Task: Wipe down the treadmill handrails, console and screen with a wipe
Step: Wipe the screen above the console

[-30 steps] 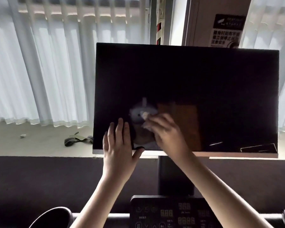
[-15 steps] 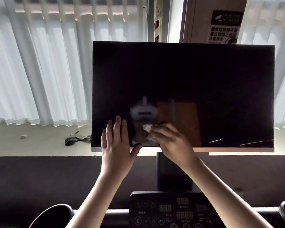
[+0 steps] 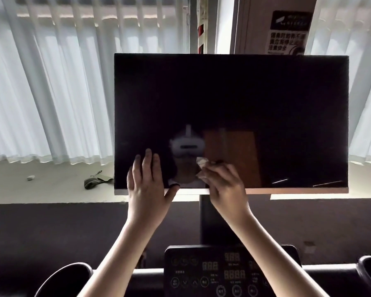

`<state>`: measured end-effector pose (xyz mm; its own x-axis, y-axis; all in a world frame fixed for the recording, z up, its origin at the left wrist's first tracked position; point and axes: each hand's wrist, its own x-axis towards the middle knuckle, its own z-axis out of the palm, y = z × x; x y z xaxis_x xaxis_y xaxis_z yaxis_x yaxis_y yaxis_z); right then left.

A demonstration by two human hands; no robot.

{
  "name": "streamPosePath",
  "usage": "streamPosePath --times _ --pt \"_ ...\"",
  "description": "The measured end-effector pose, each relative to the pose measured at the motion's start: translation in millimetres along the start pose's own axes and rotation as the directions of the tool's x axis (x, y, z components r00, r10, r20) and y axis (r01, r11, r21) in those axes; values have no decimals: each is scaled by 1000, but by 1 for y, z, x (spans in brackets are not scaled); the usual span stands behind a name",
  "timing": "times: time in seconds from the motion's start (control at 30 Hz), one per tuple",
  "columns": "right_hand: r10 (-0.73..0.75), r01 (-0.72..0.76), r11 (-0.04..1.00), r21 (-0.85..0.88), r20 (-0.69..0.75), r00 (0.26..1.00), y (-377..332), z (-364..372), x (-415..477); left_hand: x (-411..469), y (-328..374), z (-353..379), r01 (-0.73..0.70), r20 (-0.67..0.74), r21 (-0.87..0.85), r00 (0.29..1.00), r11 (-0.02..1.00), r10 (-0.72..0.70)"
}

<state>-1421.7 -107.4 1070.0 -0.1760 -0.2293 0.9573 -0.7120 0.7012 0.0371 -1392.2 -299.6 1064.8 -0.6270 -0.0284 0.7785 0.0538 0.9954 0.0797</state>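
Screen-wiping step: right hand (image 3: 224, 185) pinches a crumpled white wipe (image 3: 202, 162) against the large black glossy screen (image 3: 266, 103); left hand (image 3: 146, 183), spread flat, steadies it. Next, probably sweep rightward.

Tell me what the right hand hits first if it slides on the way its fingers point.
Nothing new, probably: the right hand presses the wipe on the screen, and up-left lies only bare glass. The left hand sits off that line.

White pleated curtains (image 3: 47, 93) glowing with daylight, pale window ledge (image 3: 51, 185), posted sign (image 3: 287, 33) on beige pillar
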Motion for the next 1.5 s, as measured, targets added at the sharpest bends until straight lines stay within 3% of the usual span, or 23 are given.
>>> streamPosePath --times 0.13,0.33,0.43,0.5,0.67,0.77,0.87,0.97,1.07,1.13,1.2,1.27,1.3,1.37,1.43,1.5 --pt "-191 186 982 41 191 963 2 -6 -13 2 5 -2 34 20 -35 999 999 -33" --pt "67 -66 998 15 -39 997 12 -9 5 7 25 -5 -26 -23 -106 999 994 24" --pt "-151 147 988 52 75 986 7 -10 -5 10 37 -1 -26 -1 -114 1000 993 26" --pt "-210 205 977 49 120 970 20 -15 -1 10 40 2 -30 5 -96 1000 995 30" --pt "109 -108 994 9 -87 990 33 -11 24 9 41 2 -23 6 -53 1000 998 24" --pt "-65 64 992 107 5 998 19 -2 17 10 42 1 -10 10 -41 1000 999 11" --pt "-253 238 964 114 137 958 27 -9 12 9 43 1 4 28 -45 1000 999 -3" --pt "-86 86 996 -9 12 996 45 -16 32 9 44 1 11 38 -44 999 999 -9" --pt "106 -116 992 -47 -163 981 43 -10 48 8 45 2 8 19 -34 1000 999 -7" --pt "46 -47 999 -12 -109 993 29 0 40 7 45 3 -3 6 -33 1000 999 3" --pt "-154 154 988 4 44 987 20 3 28 8 44 4 -10 -3 -49 1000 999 10" --pt "-253 262 964 -53 132 958 29 -2 31 7 44 5 -16 -9 -51 1000 999 15" --pt "-226 235 967 -99 95 970 37 -4 39 7 44 5 -20 -14 -47 1000 999 19" --pt "-52 40 988 -152 -77 996 51 -10 61 8 43 6 -27 -25 -45 999 999 26" --pt "89 -123 983 -139 -230 969 54 -10 76 8 43 6 -30 -29 -49 999 998 29" --pt "79 -106 987 -120 -211 974 45 -1 77 8 44 7 -30 -25 -54 999 998 28"
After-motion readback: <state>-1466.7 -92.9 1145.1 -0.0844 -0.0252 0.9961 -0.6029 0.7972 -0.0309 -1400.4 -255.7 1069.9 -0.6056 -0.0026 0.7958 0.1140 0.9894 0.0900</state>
